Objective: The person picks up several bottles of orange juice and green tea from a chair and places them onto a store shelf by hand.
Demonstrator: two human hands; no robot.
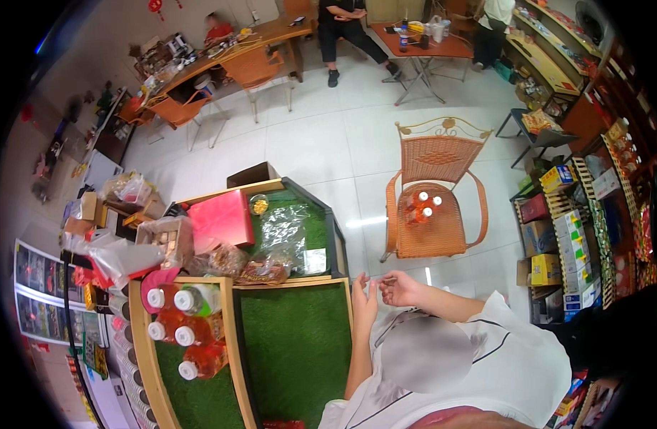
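Note:
My left hand [365, 300] is raised beside the wooden edge of a display stand lined with artificial grass [296, 343], with nothing in it. Facing it across a small gap, my right hand [400, 289] has loosely curled fingers and is also empty. Beyond my hands stands a woven rattan armchair [441, 236]. Three bottles of orange-red drink [415, 216] with white caps are on its seat. In the stand's left compartment, several more orange-red bottles [205, 360] stand with a green-labelled bottle [208, 300].
A pink-red box [221, 217], bagged snacks [264, 271] and a clear plastic wrapper [283, 230] lie on the stand's far section. Stocked shelves [569, 252] line the right. People sit near a folding table [422, 45] and a long wooden table [237, 43] at the back.

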